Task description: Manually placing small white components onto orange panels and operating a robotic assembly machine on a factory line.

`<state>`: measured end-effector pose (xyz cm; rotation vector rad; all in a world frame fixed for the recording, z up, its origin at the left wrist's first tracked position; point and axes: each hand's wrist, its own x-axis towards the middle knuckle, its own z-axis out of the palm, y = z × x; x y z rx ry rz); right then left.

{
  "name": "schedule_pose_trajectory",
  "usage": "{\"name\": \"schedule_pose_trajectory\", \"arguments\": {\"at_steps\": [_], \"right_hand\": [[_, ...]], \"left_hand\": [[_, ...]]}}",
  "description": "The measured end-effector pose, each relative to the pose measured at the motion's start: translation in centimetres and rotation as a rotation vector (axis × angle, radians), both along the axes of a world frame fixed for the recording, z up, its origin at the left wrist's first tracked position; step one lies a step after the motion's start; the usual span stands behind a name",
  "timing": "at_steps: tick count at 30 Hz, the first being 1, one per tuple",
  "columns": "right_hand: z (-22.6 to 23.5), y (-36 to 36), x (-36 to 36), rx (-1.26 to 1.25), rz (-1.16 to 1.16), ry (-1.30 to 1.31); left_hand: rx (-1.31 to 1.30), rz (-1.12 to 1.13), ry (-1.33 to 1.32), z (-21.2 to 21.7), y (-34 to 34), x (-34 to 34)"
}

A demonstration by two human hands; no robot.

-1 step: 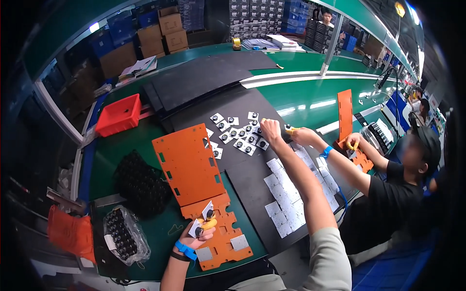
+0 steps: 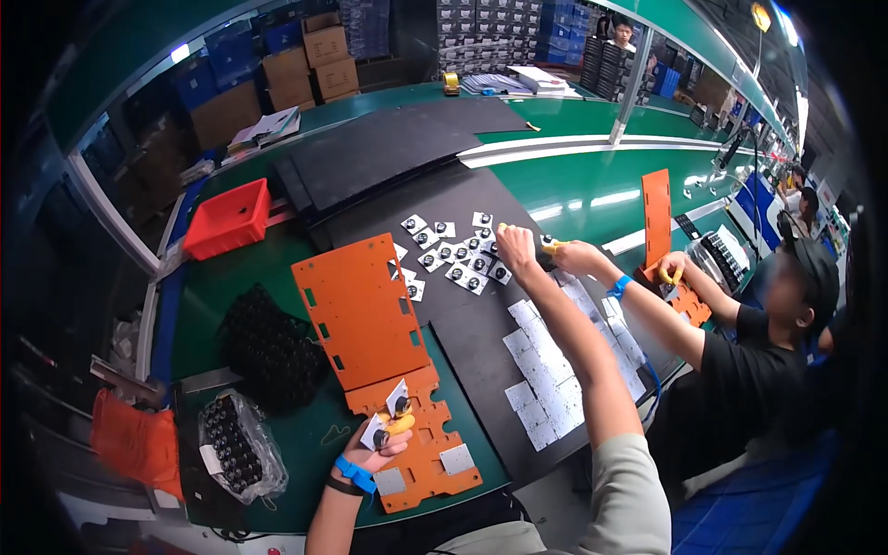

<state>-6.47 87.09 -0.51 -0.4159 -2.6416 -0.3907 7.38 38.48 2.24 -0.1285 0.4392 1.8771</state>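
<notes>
My left hand point(image 2: 381, 446), with yellow finger covers, is closed around two small white square boards, each bearing a black round lens-like part: an upper board point(image 2: 397, 397) and a lower board point(image 2: 371, 433). It hovers over the lower part of an orange fixture plate point(image 2: 427, 435), where a bare pale square board point(image 2: 456, 460) lies. My right hand point(image 2: 515, 248) reaches to the right edge of a spread of similar boards with black parts point(image 2: 455, 252) on the black mat. Its fingers are pinched together; what they hold, if anything, is hidden.
A co-worker's hand point(image 2: 575, 258) reaches in beside my right hand. Below lie rows of white boards point(image 2: 541, 379). On the left are a red tray point(image 2: 227, 220), a heap of black parts point(image 2: 268, 351) and a plastic-wrapped pack point(image 2: 236, 444). An upright orange panel point(image 2: 361, 314) stands behind the plate.
The co-worker's hand has shifted slightly at the spread of boards. My own hands look almost the same.
</notes>
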Motion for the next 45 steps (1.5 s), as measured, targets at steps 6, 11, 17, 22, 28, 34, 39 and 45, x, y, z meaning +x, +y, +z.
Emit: {"name": "schedule_pose_trajectory", "arguments": {"at_steps": [6, 11, 17, 22, 28, 34, 39, 45], "right_hand": [[8.3, -15.8, 10.3, -0.617, 0.474, 0.265], [15.0, -26.5, 21.9, -0.597, 1.388, 0.053], [14.9, -28.3, 27.5, -0.467, 1.353, -0.208], [15.3, -29.4, 31.9, -0.337, 1.357, -0.33], [15.1, -29.7, 33.2, -0.232, 1.337, -0.305], [14.9, -29.8, 32.3, -0.424, 1.405, -0.276], [14.9, -26.6, 30.7, -0.393, 1.23, -0.279], [11.2, -19.2, 19.2, -0.998, 0.42, 0.19]], "left_hand": [[0.175, -0.056, -0.278, -0.7, -0.8, 2.3], [-0.115, -0.205, 0.034, -1.6, -0.2, 5.2], [0.014, -0.769, -0.175, -0.5, 1.9, 8.6], [-0.135, -0.672, 0.11, -2.7, 2.3, 10.4], [-0.027, -0.761, -0.126, -1.4, 1.4, 11.9], [-0.011, -0.758, 0.216, 4.5, 0.4, 13.7], [-0.091, -0.55, 0.336, 4.7, -0.9, 12.9], [-0.378, -0.056, 0.525, 3.8, -7.8, 11.8]]}}
